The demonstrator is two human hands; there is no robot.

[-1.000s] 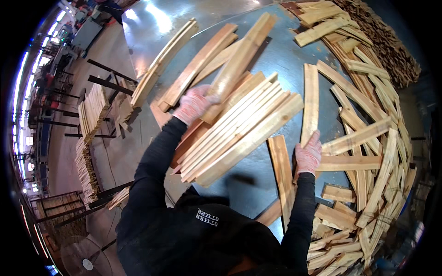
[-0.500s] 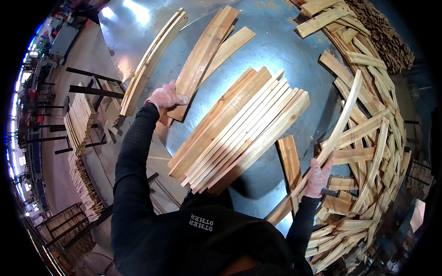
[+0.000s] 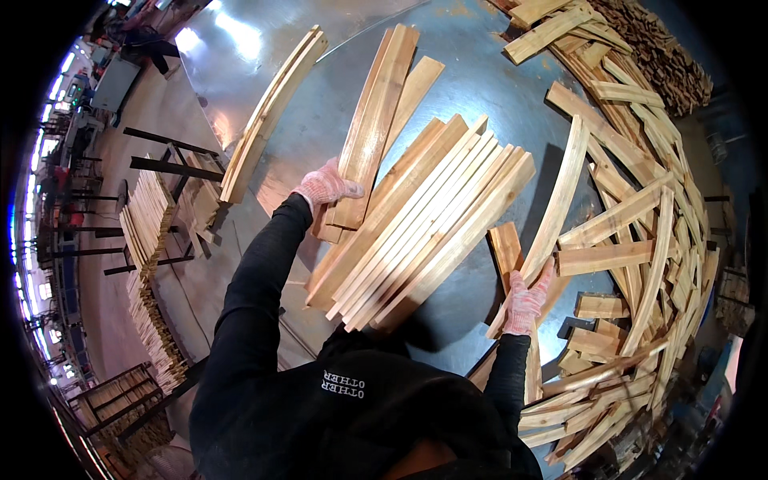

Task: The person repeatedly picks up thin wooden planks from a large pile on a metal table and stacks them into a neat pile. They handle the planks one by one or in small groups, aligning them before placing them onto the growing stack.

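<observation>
In a pinkish-white glove, my left hand (image 3: 328, 183) grips the near end of reddish-brown wooden slats (image 3: 376, 120) that lie side by side. A paler slat (image 3: 418, 92) pokes out from under them. To their right rests a neat bundle of slats (image 3: 428, 224), set edge to edge. My right hand (image 3: 530, 300), gloved alike, is closed around the lower part of a long curved slat (image 3: 563, 196), which slants up and away. Just left of that hand lies a shorter brown slat (image 3: 506, 252). The right fingers are partly hidden.
A jumbled heap of slats (image 3: 640, 256) curves along the right side of the shiny metal table (image 3: 472, 80). A thin group of slats (image 3: 272, 112) lies at the far left. Beyond the left edge are metal racks (image 3: 180, 168) and stacked slats (image 3: 148, 212).
My left hand has shifted right with its slats, closer to the bundle. My right hand has moved slightly left, bringing the curved slat away from the heap.
</observation>
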